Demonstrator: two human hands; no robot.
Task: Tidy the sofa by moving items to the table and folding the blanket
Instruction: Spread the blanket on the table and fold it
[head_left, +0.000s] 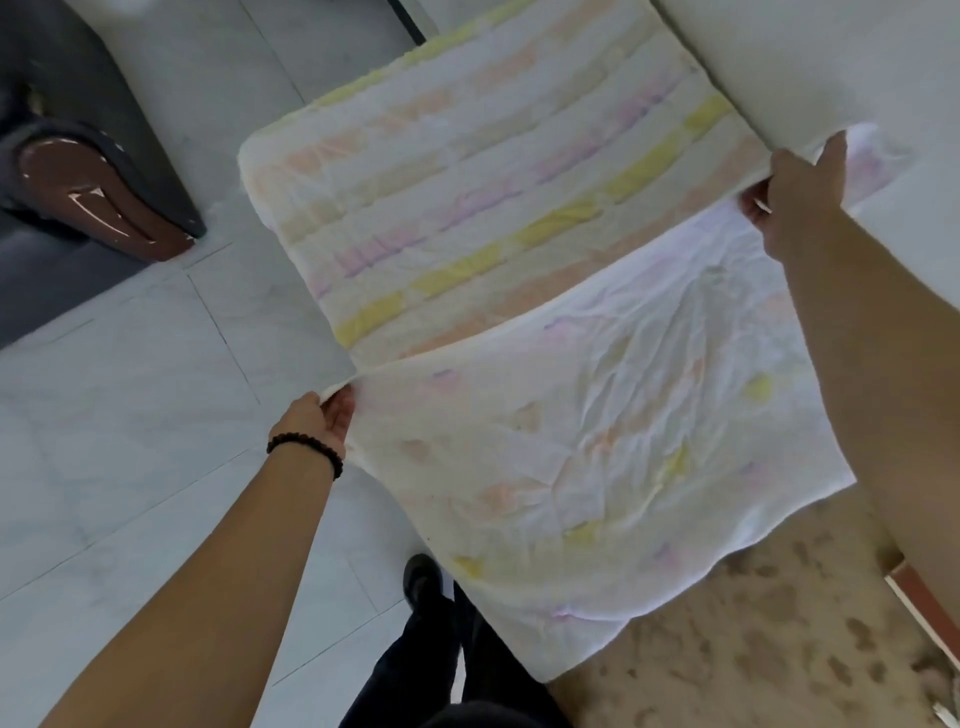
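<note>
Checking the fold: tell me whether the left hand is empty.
No, the left hand pinches an edge of the pastel-striped quilted blanket.

Outstretched, left hand (323, 426) and right hand (795, 200) both pinch.

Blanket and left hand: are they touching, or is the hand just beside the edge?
Touching. The head view shows the left hand pinching the blanket at its folded corner, with fabric bunched in the fingers.

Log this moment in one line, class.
phase: folding blanket | left hand: pinches fold edge | right hand: grips fold edge | blanket: far half flat, near half hanging
</note>
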